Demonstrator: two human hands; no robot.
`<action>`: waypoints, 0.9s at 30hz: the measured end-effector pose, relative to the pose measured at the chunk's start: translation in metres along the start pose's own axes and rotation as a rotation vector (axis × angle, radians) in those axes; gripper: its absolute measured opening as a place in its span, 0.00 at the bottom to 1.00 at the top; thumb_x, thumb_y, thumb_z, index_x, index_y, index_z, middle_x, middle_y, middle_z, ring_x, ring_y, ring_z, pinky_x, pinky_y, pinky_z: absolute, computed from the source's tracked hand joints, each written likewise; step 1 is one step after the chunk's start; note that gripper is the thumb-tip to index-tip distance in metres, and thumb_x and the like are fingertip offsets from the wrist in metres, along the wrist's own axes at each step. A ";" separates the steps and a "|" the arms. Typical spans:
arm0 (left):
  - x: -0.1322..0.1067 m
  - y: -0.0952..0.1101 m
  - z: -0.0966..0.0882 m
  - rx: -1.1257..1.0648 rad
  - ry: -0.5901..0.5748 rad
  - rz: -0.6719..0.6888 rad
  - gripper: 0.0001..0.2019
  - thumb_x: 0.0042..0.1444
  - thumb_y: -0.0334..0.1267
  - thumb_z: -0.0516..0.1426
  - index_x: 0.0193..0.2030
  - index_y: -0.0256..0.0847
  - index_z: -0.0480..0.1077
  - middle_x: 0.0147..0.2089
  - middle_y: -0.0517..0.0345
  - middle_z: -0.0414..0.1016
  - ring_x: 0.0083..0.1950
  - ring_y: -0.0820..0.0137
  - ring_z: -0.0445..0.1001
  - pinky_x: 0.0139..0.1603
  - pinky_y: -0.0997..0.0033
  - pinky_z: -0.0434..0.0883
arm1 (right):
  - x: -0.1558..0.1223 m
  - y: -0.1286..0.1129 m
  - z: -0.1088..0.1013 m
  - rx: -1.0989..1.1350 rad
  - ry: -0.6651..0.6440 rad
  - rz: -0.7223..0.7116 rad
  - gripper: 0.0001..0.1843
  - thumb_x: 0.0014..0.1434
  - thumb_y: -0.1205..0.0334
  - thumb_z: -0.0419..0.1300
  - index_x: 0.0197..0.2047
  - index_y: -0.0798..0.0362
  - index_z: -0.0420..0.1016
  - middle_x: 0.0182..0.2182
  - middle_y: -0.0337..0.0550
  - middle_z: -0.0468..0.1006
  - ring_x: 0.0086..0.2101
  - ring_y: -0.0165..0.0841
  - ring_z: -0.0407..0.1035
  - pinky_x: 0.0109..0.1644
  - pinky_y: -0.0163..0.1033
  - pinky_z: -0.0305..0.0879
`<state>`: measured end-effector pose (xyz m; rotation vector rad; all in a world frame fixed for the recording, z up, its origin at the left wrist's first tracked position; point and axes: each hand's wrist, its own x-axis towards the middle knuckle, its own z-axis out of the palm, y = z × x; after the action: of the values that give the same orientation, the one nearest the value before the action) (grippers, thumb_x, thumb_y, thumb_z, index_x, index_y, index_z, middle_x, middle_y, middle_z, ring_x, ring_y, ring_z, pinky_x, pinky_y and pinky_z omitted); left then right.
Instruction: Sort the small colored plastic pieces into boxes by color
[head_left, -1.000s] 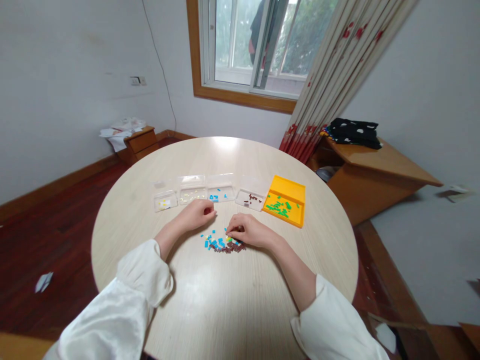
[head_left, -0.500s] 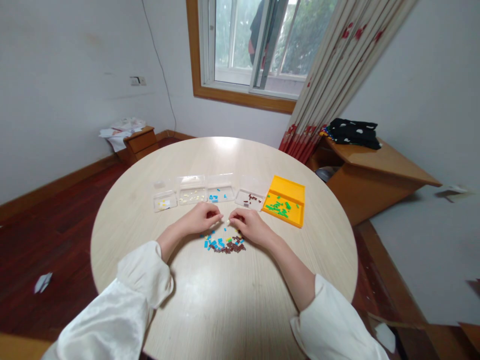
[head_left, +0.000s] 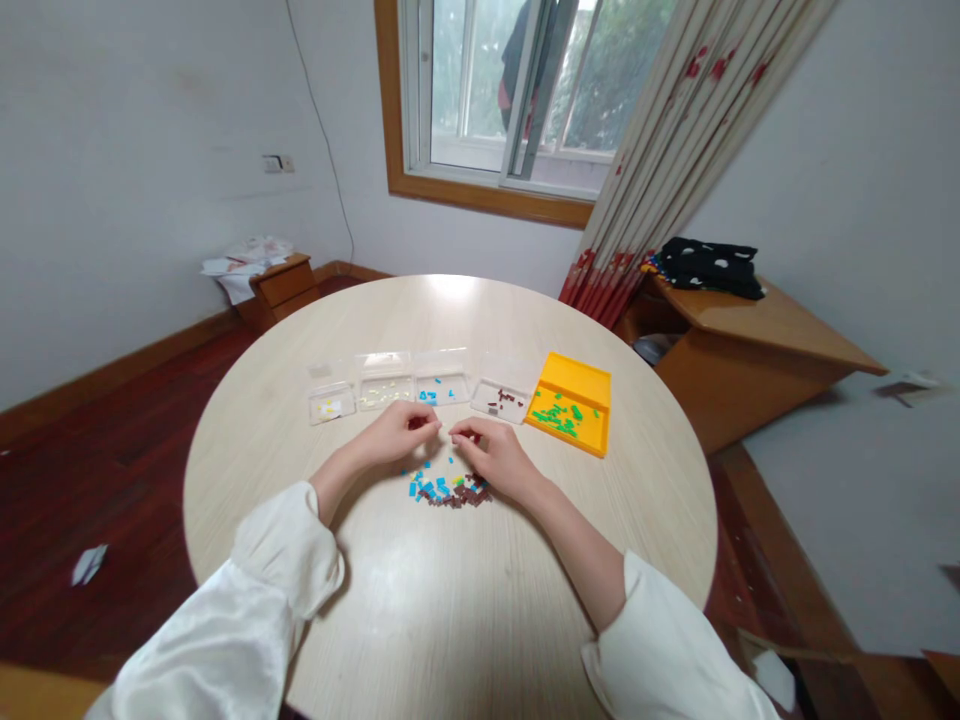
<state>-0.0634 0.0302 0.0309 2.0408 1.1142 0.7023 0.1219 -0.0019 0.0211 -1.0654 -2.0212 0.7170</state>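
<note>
My left hand (head_left: 401, 432) is closed in a pinch above the table, its fingertips turned toward the right hand. Opposite it, my right hand (head_left: 487, 452) pinches too, and only a small gap parts the two sets of fingertips. Whatever sits in either pinch is too small to make out. Just below the hands lies a loose heap of small building bricks: blue bricks (head_left: 414, 489) on the left and brown bricks (head_left: 466, 494) on the right, with a yellow-green one (head_left: 458, 482) among them. The right hand hides part of the heap's edge.
Beyond the hands, an arc of open boxes holds sorted pieces: clear boxes with yellow (head_left: 311, 412), pale (head_left: 363, 405), blue (head_left: 466, 394) and brown pieces (head_left: 480, 384), and a yellow case (head_left: 577, 375) with green ones. All stand on a round table (head_left: 420, 620).
Both hands have risen slightly away from the heap, and the fingertips have come closer together. The pale piece seen at the right fingertips is no longer distinct. The boxes have stayed put.
</note>
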 end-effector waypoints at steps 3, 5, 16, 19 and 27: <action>0.002 -0.007 -0.014 0.070 0.263 -0.047 0.12 0.50 0.41 0.47 0.19 0.39 0.58 0.20 0.64 0.56 0.25 0.75 0.56 0.28 0.73 0.56 | -0.004 -0.012 0.007 -0.030 -0.084 -0.106 0.07 0.58 0.69 0.55 0.35 0.55 0.74 0.33 0.43 0.77 0.36 0.30 0.68 0.43 0.36 0.64; 0.003 -0.012 -0.022 0.175 0.430 -0.093 0.11 0.50 0.40 0.47 0.20 0.39 0.59 0.20 0.63 0.58 0.25 0.74 0.58 0.29 0.73 0.56 | -0.007 -0.016 0.012 -0.081 -0.184 -0.198 0.08 0.59 0.69 0.54 0.36 0.55 0.75 0.34 0.45 0.77 0.39 0.32 0.67 0.45 0.38 0.64; 0.002 -0.040 -0.039 0.538 0.515 -0.273 0.11 0.52 0.38 0.49 0.30 0.37 0.71 0.34 0.49 0.76 0.36 0.64 0.70 0.38 0.68 0.64 | -0.012 -0.017 0.018 -0.215 -0.292 -0.260 0.13 0.59 0.73 0.53 0.43 0.55 0.76 0.37 0.48 0.74 0.40 0.34 0.65 0.45 0.40 0.63; 0.002 -0.043 -0.041 0.555 0.474 -0.287 0.11 0.52 0.36 0.50 0.33 0.36 0.72 0.37 0.47 0.76 0.38 0.63 0.72 0.41 0.67 0.65 | -0.012 -0.018 0.018 -0.239 -0.306 -0.254 0.13 0.59 0.73 0.53 0.43 0.55 0.76 0.38 0.48 0.73 0.39 0.34 0.64 0.45 0.40 0.62; 0.000 -0.040 -0.042 0.568 0.429 -0.304 0.12 0.52 0.35 0.49 0.35 0.36 0.74 0.39 0.46 0.77 0.42 0.61 0.73 0.44 0.65 0.67 | -0.011 -0.012 0.020 -0.265 -0.294 -0.241 0.12 0.60 0.72 0.53 0.43 0.54 0.75 0.37 0.47 0.73 0.40 0.33 0.64 0.45 0.40 0.62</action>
<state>-0.1136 0.0588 0.0252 2.1413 2.0131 0.7436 0.1051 -0.0194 0.0148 -0.8763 -2.5011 0.5117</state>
